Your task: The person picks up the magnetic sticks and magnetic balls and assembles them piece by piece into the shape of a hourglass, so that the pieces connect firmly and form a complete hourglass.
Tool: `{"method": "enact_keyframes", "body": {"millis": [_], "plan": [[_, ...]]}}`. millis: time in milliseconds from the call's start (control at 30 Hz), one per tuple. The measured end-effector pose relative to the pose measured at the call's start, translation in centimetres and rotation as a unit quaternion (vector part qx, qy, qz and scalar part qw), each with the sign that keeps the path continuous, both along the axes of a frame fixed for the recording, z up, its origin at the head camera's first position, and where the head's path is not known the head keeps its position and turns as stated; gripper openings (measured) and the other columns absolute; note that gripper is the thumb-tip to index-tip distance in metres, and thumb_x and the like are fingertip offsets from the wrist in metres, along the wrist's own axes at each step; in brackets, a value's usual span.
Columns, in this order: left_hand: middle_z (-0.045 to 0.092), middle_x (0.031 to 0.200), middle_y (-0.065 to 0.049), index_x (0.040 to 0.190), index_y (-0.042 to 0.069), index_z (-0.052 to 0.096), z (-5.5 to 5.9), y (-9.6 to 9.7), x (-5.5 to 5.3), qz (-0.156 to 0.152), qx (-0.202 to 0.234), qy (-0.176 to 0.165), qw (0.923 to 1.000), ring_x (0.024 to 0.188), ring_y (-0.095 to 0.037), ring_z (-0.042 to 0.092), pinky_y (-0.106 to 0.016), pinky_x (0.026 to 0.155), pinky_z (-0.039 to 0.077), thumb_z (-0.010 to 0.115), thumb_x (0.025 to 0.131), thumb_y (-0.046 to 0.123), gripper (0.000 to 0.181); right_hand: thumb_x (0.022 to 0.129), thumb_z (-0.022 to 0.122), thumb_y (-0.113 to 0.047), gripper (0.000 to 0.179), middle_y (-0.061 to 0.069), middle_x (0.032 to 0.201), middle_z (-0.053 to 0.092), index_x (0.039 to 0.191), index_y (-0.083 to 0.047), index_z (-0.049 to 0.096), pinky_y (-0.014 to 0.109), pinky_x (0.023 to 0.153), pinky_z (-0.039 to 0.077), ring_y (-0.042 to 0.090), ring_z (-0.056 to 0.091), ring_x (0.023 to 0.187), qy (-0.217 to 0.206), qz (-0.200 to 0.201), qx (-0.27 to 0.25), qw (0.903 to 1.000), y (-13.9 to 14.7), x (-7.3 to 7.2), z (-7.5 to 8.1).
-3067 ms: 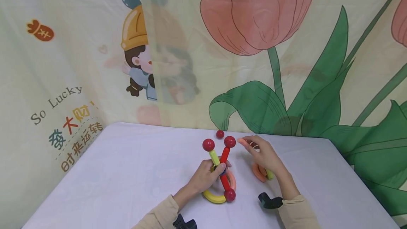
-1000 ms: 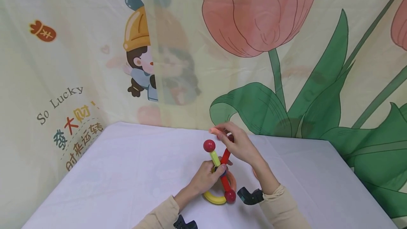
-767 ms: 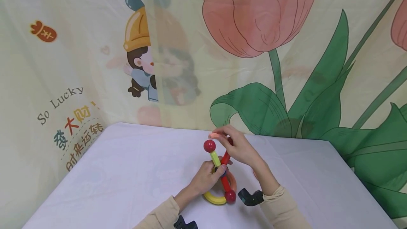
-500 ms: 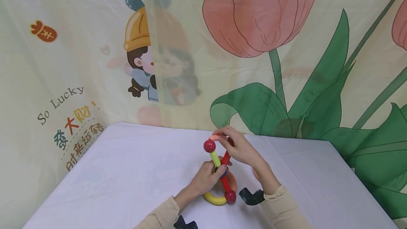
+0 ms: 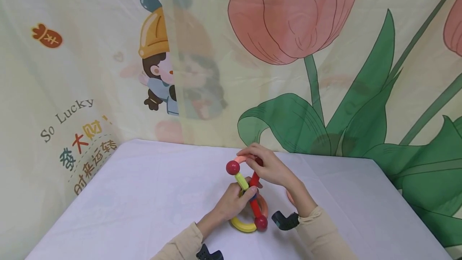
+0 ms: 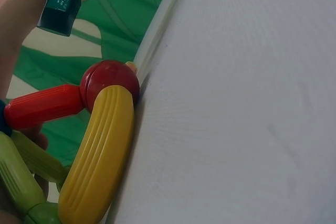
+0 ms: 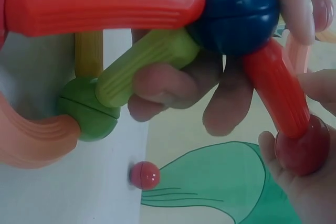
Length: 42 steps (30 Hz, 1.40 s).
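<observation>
My left hand (image 5: 231,202) grips the middle of a build of magnetic sticks and balls, around its blue ball (image 7: 236,11). From there a yellow-green stick (image 5: 242,181) and a red stick (image 5: 254,179) rise, each topped by a red ball; the left one (image 5: 232,167) shows fully. Below, a yellow curved stick (image 5: 243,226), an orange curved stick (image 5: 264,204), a lower red ball (image 5: 261,222) and a green ball (image 7: 89,111) form the base. My right hand (image 5: 270,167) pinches a light-orange curved stick (image 5: 242,158), one end at the left red ball. Fingers partly cover the right red ball.
On the white table (image 5: 144,196), an orange curved piece (image 5: 290,197) peeks out from behind the right forearm. A loose red ball (image 7: 144,175) lies near the table's far edge in the right wrist view. A printed curtain (image 5: 202,71) hangs behind the table.
My right hand has brought the light-orange curved stick leftward over the build and lowered it to the upper red balls. The left red ball has shifted slightly left. My left hand keeps its grip.
</observation>
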<state>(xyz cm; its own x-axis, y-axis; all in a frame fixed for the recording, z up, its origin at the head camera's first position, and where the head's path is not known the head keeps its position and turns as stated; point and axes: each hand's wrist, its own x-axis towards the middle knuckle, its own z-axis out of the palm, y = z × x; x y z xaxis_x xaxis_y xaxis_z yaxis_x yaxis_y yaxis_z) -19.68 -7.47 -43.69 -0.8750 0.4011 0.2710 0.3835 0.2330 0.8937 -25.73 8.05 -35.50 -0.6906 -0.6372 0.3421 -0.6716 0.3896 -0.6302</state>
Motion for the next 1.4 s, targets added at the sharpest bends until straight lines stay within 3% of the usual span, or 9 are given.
{"method": "enact_keyframes", "body": {"millis": [167,433,633,800,1000,1200,1400], "plan": [[0.068,0.101,-0.011,0.107,0.01,0.059,-0.1,0.0,-0.2,0.0,0.004,-0.016,0.9999,0.094,-0.01,0.063,-0.024,0.089,0.048,0.045,0.098,0.03,0.025,0.092,0.058,-0.013,0.026,-0.007,0.101,0.056,0.116,-0.023,0.062,0.023,0.067,0.047,0.014,0.052,0.078,0.0,0.003,0.004,1.0,-0.2,0.0,0.2],[0.065,0.105,-0.021,0.107,0.002,0.058,0.0,-0.1,-0.3,-0.013,0.02,-0.043,0.9988,0.101,-0.03,0.063,-0.022,0.087,0.048,0.041,0.099,0.019,0.025,0.093,0.057,-0.012,0.027,-0.006,0.104,0.058,0.117,-0.021,0.062,0.024,0.073,0.05,0.012,0.054,0.083,0.0,0.012,0.016,0.9998,-0.4,0.0,0.7],[0.067,0.099,-0.015,0.106,0.006,0.058,-0.2,0.0,-0.3,-0.003,0.02,-0.011,0.9997,0.093,-0.018,0.064,-0.024,0.087,0.048,0.044,0.099,0.023,0.023,0.094,0.057,-0.014,0.028,-0.005,0.108,0.06,0.121,-0.02,0.059,0.029,0.083,0.053,0.011,0.059,0.094,0.015,-0.011,-0.019,0.9997,0.7,-0.3,0.5],[0.067,0.091,-0.012,0.11,0.002,0.055,-0.2,0.0,-0.3,-0.002,0.024,0.007,0.9997,0.087,-0.008,0.061,-0.029,0.09,0.047,0.045,0.098,0.029,0.031,0.095,0.055,-0.015,0.028,-0.003,0.113,0.06,0.123,-0.017,0.056,0.034,0.088,0.051,0.013,0.059,0.103,0.026,-0.041,-0.037,0.9982,2.9,0.0,0.0],[0.067,0.089,-0.007,0.109,0.001,0.055,-0.1,0.0,-0.3,0.004,0.018,0.009,0.9998,0.086,-0.007,0.058,-0.028,0.086,0.047,0.045,0.098,0.031,0.033,0.094,0.056,-0.02,0.026,-0.002,0.116,0.061,0.12,-0.015,0.057,0.032,0.087,0.051,0.013,0.059,0.102,0.024,-0.094,-0.005,0.9953,6.0,0.5,-1.2],[0.067,0.089,-0.012,0.108,0.001,0.056,-0.1,0.0,-0.4,-0.003,0.025,0.003,0.9997,0.081,-0.006,0.06,-0.026,0.084,0.048,0.043,0.098,0.028,0.032,0.095,0.055,-0.017,0.024,0.001,0.114,0.062,0.118,-0.013,0.058,0.031,0.083,0.05,0.018,0.059,0.102,-0.004,-0.136,0.03,0.9903,9.1,0.5,-3.2],[0.067,0.091,-0.011,0.104,0.01,0.057,-0.1,0.0,-0.3,-0.001,0.024,-0.003,0.9997,0.082,-0.007,0.06,-0.026,0.084,0.049,0.045,0.098,0.029,0.024,0.095,0.054,-0.014,0.023,0.007,0.108,0.062,0.117,-0.012,0.058,0.033,0.081,0.049,0.019,0.058,0.098,-0.037,-0.165,0.064,0.9836,11.6,0.6,-4.4]]}}
